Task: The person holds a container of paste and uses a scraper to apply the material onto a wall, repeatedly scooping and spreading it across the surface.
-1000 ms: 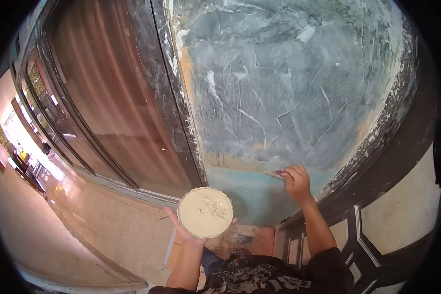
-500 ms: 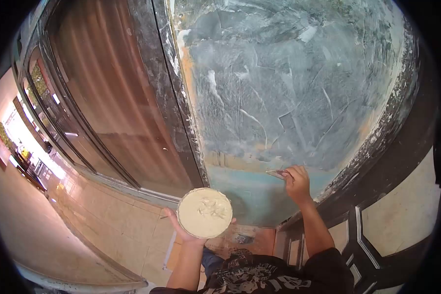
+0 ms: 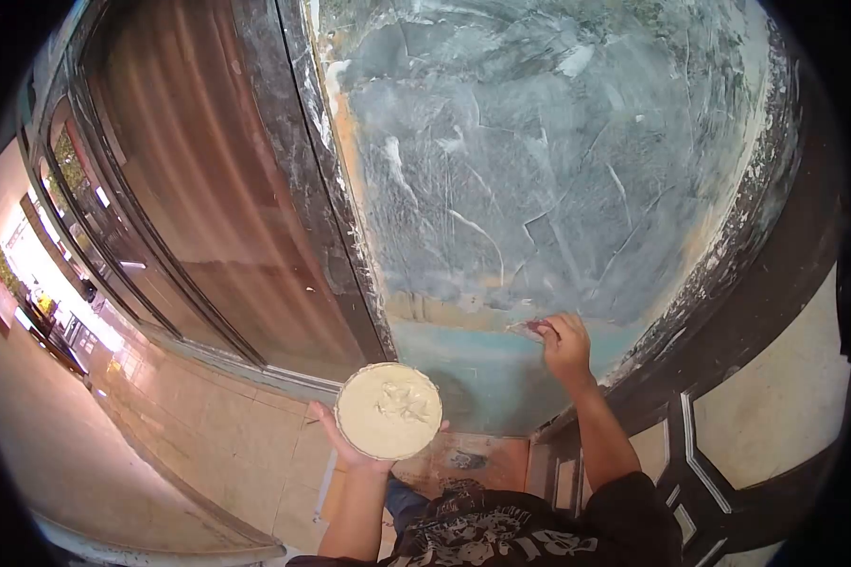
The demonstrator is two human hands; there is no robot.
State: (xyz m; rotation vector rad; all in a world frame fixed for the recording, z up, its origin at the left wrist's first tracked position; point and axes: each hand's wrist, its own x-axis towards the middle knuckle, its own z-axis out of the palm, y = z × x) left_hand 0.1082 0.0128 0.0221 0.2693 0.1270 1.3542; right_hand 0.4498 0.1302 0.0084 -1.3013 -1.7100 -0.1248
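Observation:
My left hand (image 3: pixel 350 449) holds a round pan (image 3: pixel 389 410) from below, filled with pale cream putty, level at chest height. My right hand (image 3: pixel 567 346) grips a small putty knife (image 3: pixel 527 329) and presses its blade flat against the wall panel (image 3: pixel 539 170). The blade rests at the lower edge of the grey skim coat, just above a bare turquoise strip (image 3: pixel 487 364). The panel is covered with streaked grey filler and white ridges.
A dark frame post (image 3: pixel 326 189) splattered with filler runs left of the panel, with brown glass doors (image 3: pixel 208 208) beyond it. A dark door with pale inset panels (image 3: pixel 747 416) stands at right. Beige floor tiles (image 3: pixel 217 454) lie below.
My right hand and the knife have shifted slightly up and left along the panel's lower edge. The pan in my left hand has stayed about where it was.

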